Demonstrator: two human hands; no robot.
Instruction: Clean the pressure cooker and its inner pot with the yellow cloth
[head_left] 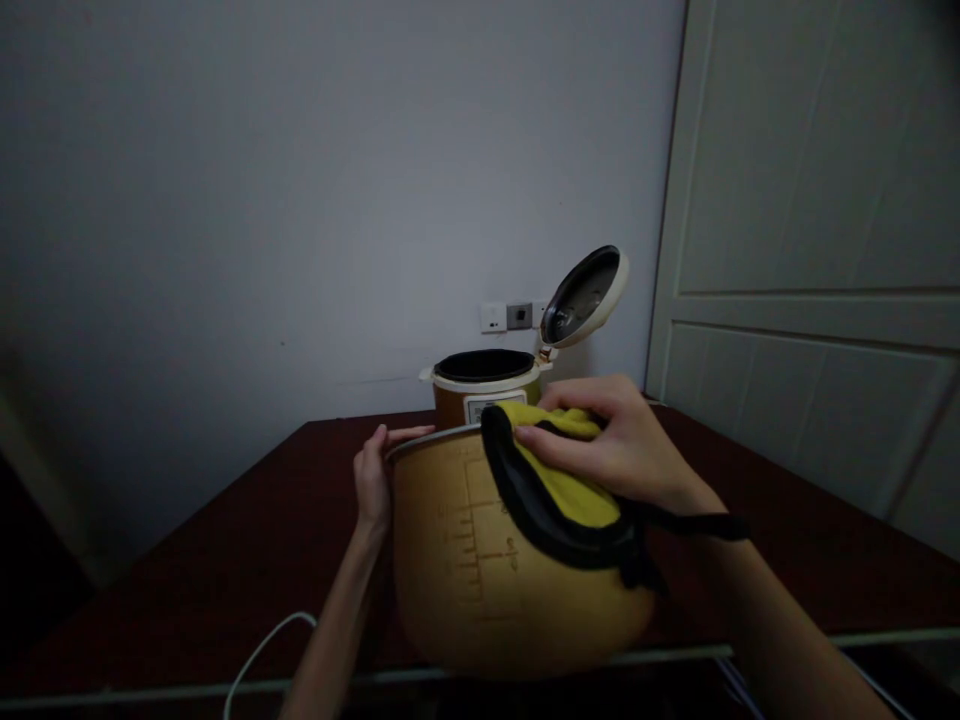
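A gold-coloured rice cooker inner pot (442, 570) is tilted in front of me, its side with embossed level marks facing me. My left hand (376, 475) grips the pot's rim at the left, fingers over the edge. In my right hand (630, 450) is a yellow cloth (574, 490) with black trim, bunched between thumb and fingers. The cloth lies against the upper right of the pot's outer side. Behind the pot stands a rice cooker (450, 400) with its lid (589, 297) raised; its lower body is hidden.
The dark red tabletop (247, 530) runs back to a pale wall with a row of sockets (517, 317). A white cable (262, 640) hangs over the table's front edge at left. On the right is a panelled door (810, 300).
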